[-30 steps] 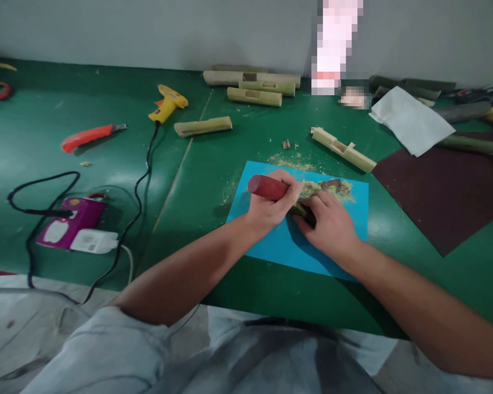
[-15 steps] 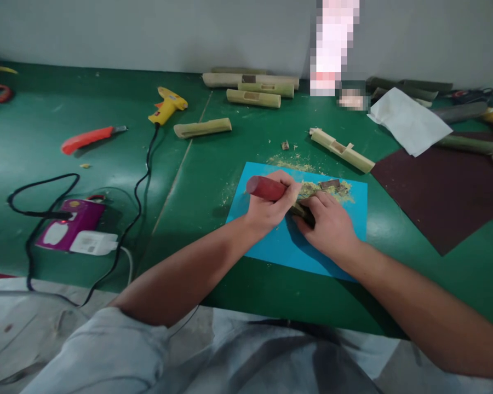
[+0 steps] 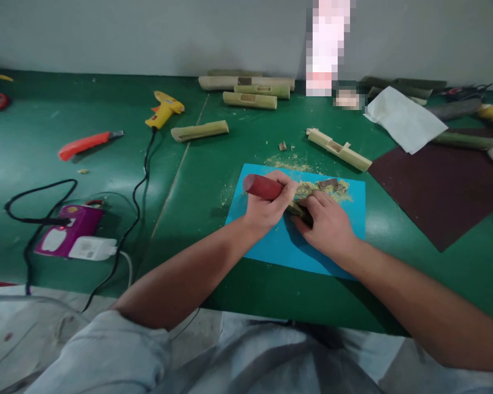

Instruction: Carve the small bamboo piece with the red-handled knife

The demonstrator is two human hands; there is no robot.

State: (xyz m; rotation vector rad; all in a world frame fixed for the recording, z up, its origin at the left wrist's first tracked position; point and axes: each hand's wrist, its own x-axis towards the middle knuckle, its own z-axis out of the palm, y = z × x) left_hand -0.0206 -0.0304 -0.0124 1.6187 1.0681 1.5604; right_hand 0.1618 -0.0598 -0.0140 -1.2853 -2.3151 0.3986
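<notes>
My left hand (image 3: 269, 203) is wrapped around the thick dark-red handle (image 3: 263, 187) of a tool whose working end is hidden. That handle leans up toward the left. Beneath the fingers of my right hand (image 3: 328, 221) lies a short greenish bamboo piece (image 3: 299, 211), pressed against a blue sheet (image 3: 291, 254). The two hands are close together, the left one at the bamboo's left end. Yellowish shavings (image 3: 308, 189) and a small brown piece (image 3: 327, 184) lie just beyond my right hand.
On the green table (image 3: 213, 175) are a cut bamboo tube (image 3: 339, 150), more bamboo tubes (image 3: 250, 100), a yellow glue gun (image 3: 164, 111), a red-handled knife (image 3: 86, 145) and a purple power box (image 3: 68, 230) with cords. At right lie brown sandpaper (image 3: 419, 191) and a white sheet (image 3: 406, 120).
The whole view has shifted slightly, so the table things sit a little farther left. Both hands keep the same hold, and the red handle has barely moved.
</notes>
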